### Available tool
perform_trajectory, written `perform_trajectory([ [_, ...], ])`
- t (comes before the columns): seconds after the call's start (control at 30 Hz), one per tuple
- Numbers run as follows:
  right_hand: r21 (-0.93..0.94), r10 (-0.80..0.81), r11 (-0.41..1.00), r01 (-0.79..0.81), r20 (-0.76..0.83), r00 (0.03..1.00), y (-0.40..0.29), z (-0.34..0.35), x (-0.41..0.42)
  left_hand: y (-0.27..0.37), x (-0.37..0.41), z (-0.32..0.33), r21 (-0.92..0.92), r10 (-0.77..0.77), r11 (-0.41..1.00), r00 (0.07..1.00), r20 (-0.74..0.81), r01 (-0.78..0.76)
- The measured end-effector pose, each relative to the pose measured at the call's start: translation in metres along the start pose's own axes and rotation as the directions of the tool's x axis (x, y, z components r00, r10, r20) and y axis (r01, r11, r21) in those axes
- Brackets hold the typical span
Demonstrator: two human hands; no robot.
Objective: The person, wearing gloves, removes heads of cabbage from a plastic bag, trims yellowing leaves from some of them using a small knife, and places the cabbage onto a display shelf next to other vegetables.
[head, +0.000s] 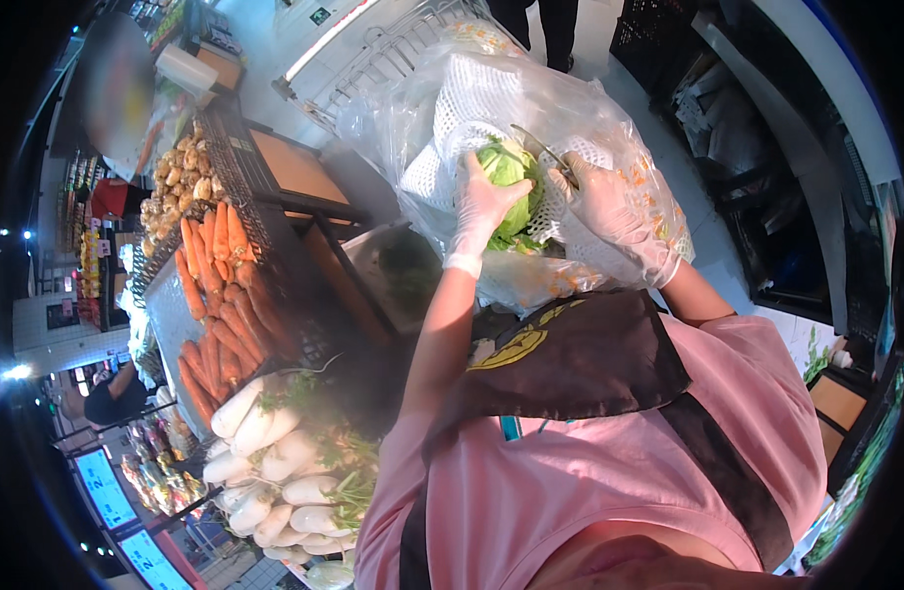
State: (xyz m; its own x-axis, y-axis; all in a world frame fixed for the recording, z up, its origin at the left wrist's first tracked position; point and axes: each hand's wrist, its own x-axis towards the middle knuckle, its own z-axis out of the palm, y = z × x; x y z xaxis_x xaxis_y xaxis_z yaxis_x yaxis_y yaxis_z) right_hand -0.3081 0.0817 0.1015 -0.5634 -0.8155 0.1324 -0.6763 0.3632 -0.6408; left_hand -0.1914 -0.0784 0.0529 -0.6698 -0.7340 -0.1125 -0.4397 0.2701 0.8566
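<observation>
My left hand point(488, 203), in a clear thin glove, grips a green head of lettuce or cabbage point(512, 166) with thumb and fingers spread around it. The gloved right hand point(606, 195) is closed around the handle of a knife point(540, 145), whose blade points up and left just beyond the vegetable. Both are over a large clear plastic bag point(393, 110) with orange print. White foam netting point(481, 92) lies in the bag behind and beside the head. Loose green leaves point(518, 242) show below it.
Carrots point(227, 295), white radishes point(275, 450) and brown root vegetables point(182, 173) lie on a display stand to the left. A metal cart point(378, 55) stands beyond the bag, near a person's dark-clothed legs point(555, 26). Black shelving or crates point(754, 169) are at the right.
</observation>
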Motion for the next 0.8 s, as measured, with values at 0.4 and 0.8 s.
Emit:
perform_trajectory([
  [0.4,-0.345,-0.228,0.895,0.282,0.187,0.955,0.052,0.055,0.026,-0.001,0.020,0.013,0.195,-0.019,0.980,0.999,-0.047,0.027],
  [0.8,-0.474,-0.081,0.837,0.273,0.387,0.919,0.032,0.051,0.058,-0.017,0.020,0.019,0.184,-0.046,0.980,0.989,-0.139,0.071],
])
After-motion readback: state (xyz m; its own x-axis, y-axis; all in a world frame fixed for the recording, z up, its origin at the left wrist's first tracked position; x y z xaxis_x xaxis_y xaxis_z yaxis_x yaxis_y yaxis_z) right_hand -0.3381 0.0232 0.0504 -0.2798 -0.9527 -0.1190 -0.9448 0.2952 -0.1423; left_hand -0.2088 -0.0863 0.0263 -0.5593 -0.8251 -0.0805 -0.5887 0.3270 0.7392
